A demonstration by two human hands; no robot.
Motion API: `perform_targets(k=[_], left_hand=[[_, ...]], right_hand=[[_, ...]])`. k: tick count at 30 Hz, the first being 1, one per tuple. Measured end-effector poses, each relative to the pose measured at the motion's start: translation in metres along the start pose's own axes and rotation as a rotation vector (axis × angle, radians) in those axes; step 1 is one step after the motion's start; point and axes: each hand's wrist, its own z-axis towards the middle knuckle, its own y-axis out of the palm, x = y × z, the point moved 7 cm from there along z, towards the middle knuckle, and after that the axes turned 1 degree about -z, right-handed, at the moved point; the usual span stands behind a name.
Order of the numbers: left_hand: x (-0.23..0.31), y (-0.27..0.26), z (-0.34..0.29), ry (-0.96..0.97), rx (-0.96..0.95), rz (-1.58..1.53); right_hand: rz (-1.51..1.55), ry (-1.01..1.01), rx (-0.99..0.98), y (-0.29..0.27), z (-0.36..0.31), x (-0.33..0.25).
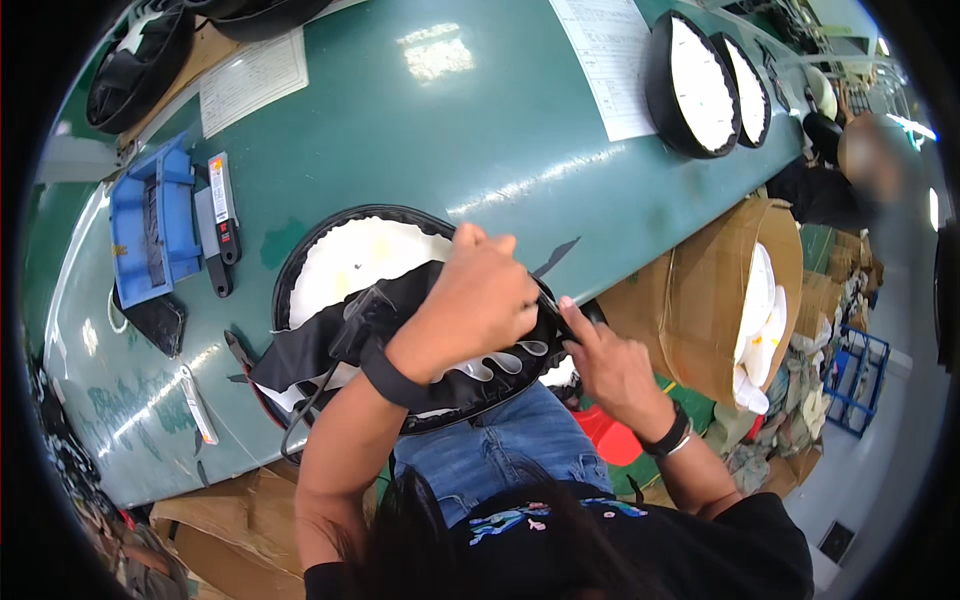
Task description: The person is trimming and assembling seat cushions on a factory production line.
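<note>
The fingertips of the left hand curl out of sight, so what they pinch cannot be told. Its wrist covers part of the black cloth. Whether the dark strip at the right hand is tool or rim is unclear. Beyond the grip, the top edge cuts off a paper, its print too small to read, and, farther left, a black shell. Far right of the grip, a person's head is blurred.
</note>
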Motion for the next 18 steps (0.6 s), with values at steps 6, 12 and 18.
perform_targets(k=[6, 12, 18], left_hand=[[-0.063, -0.046, -0.015, -0.344, 0.265, -1.204], [-0.085, -0.080, -0.064, -0.594, -0.030, -0.402], [-0.038, -0.071, -0.069, -0.519, 0.325, -0.747]], right_hand=[[0.193, 0.136, 0.071, 0.021, -0.054, -0.038], [-0.107, -0.099, 0.088, -0.033, 0.038, -0.021], [-0.126, -0.442, -0.091, -0.054, 0.094, -0.025]])
